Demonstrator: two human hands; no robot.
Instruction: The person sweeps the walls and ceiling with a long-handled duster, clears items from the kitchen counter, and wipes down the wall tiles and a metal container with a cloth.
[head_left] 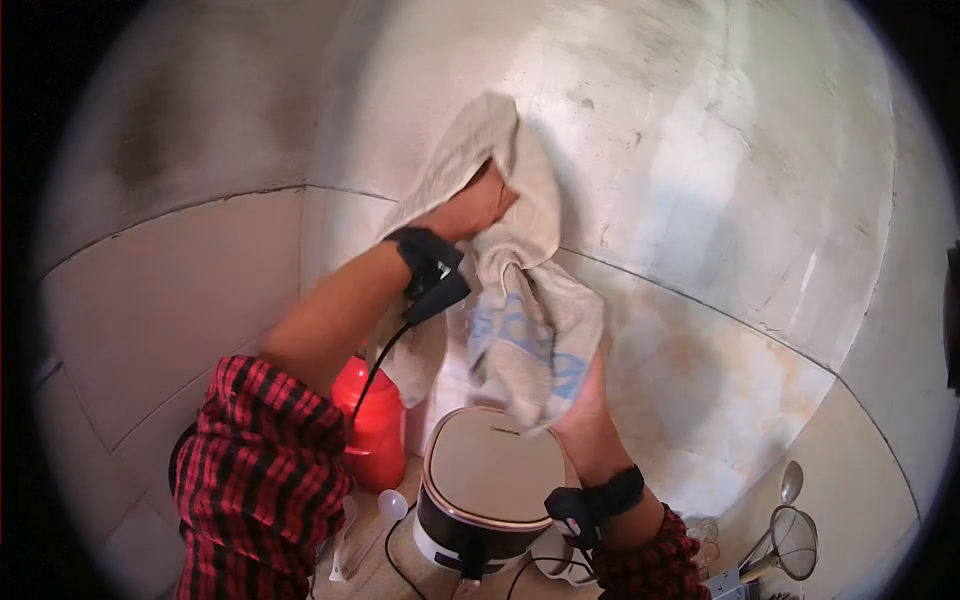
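Note:
A pale cloth (520,340) with blue lettering hangs in folds in front of the wall. My left hand (480,205) is raised at its upper part, with the cloth draped over the fingers, which are hidden. Lower and to the right, my right hand (588,398) is at the cloth's lower edge, its fingers mostly behind the fabric. Just below the cloth stands an appliance with a flat beige lid (497,462), a dark body and a front handle.
A red container (375,430) stands left of the appliance, near a white plastic spoon (392,508). Black cables run across the counter. At the lower right are a mesh strainer (794,543) and a metal spoon (792,484). Walls rise behind and at the left.

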